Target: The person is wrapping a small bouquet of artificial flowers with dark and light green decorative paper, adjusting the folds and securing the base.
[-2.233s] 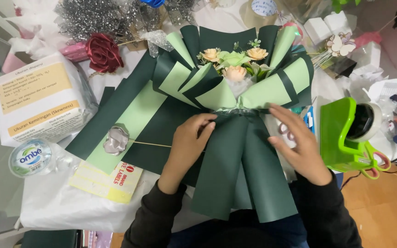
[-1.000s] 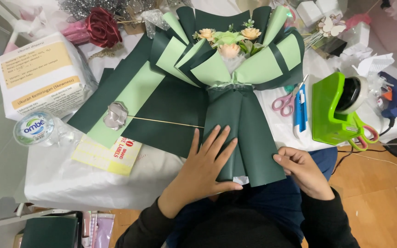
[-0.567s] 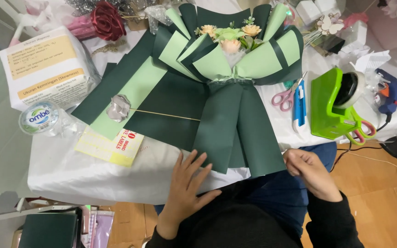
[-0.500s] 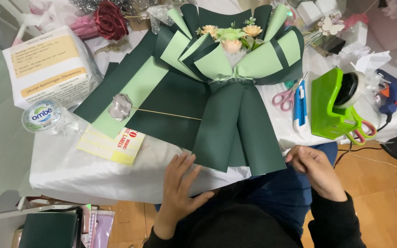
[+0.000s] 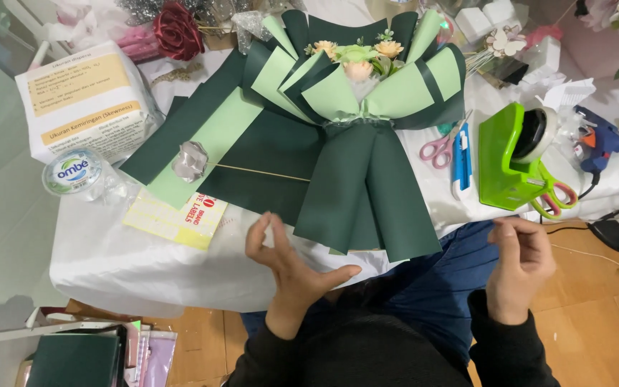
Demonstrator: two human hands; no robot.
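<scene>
A bouquet [image 5: 367, 143] wrapped in dark and light green paper lies on the white-covered table [image 5: 145, 265], its peach flowers [image 5: 358, 61] pointing away from me. My left hand [image 5: 288, 261] hovers just off the table's front edge, below the wrap's lower end, with fingers spread and nothing in it. My right hand [image 5: 521, 261] is raised to the right, beyond the table edge and below the green tape dispenser [image 5: 514, 158]. Its fingers are curled together, and I see nothing held in them.
Pink scissors [image 5: 438, 147] and a blue cutter [image 5: 461, 161] lie right of the bouquet. A glue gun [image 5: 596, 140] sits far right. A silver foil rose on a stick [image 5: 191, 161], yellow label sheet [image 5: 177, 215], sealed water cup [image 5: 73, 172] and white box [image 5: 84, 100] lie left.
Both hands have lifted off the bouquet's wrap and drawn back toward me, past the table's front edge. The left hand has opened. The bouquet lies where it was.
</scene>
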